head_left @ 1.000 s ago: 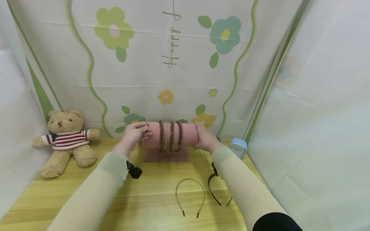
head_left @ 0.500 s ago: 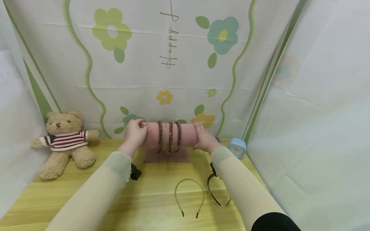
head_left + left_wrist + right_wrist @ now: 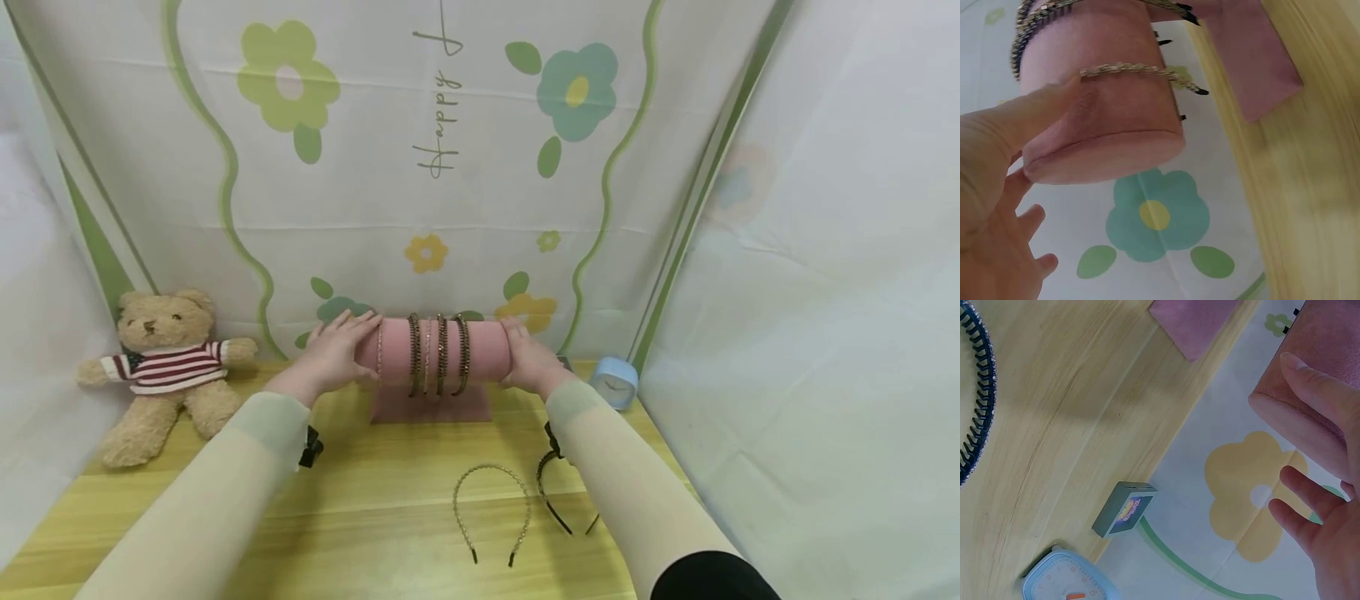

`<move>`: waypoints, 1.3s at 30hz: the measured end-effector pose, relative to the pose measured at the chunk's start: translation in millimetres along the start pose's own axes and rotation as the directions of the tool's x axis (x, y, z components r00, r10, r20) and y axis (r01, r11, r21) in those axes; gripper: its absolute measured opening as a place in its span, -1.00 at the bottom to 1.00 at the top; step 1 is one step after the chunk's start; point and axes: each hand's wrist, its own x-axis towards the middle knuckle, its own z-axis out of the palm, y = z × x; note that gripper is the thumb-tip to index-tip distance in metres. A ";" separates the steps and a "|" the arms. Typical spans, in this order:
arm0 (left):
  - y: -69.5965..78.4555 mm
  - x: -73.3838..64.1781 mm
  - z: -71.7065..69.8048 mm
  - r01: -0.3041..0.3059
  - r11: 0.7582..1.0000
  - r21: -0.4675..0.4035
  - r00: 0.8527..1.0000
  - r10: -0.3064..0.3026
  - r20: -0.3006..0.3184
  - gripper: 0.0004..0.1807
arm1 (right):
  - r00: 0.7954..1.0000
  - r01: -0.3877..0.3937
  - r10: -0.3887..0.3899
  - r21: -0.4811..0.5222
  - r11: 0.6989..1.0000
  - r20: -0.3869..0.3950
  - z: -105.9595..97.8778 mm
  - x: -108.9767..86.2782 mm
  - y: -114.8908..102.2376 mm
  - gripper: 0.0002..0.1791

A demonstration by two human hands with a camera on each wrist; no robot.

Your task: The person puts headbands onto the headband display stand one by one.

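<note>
headbands [image 3: 415, 354], five, on one pink roll [image 3: 489, 354], far centre; one pale headband [image 3: 491, 466] and one dark headband [image 3: 547, 493] lie nearer, right. left hand [image 3: 330, 357] grasps roll's left end; right hand [image 3: 532, 360] its right. one bear [image 3: 174, 369] far left; one clock [image 3: 615, 383], one box [image 3: 1124, 509] far right. wooden table [image 3: 375, 517], flowered white cloth [image 3: 337, 200] behind. right sleeve [image 3: 615, 475] hides part of dark headband; box label [image 3: 1129, 510] hard to read.
</note>
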 end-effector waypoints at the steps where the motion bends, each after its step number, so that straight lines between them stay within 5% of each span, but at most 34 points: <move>1: 0.0 0.3 0.3 -0.001 1.000 0.013 1.000 0.001 -0.002 0.18 | 1.000 0.004 -0.004 0.001 1.000 -0.002 0.2 0.0 0.0 0.41; 16: 10.7 15.1 6.0 0.038 0.991 0.131 0.999 -0.035 -0.027 0.10 | 1.000 0.010 -0.010 0.020 1.000 -0.007 -0.3 -1.4 -2.8 0.40; 27: 19.1 21.0 12.7 0.005 0.948 0.319 1.000 -0.006 0.004 0.09 | 1.000 -0.004 0.005 0.010 1.000 -0.010 -3.4 -4.6 -6.3 0.38; 39: 25.5 20.4 13.9 0.011 0.937 0.350 1.000 -0.005 -0.016 0.07 | 1.000 0.002 -0.002 0.021 1.000 -0.017 -2.5 -3.8 -5.1 0.39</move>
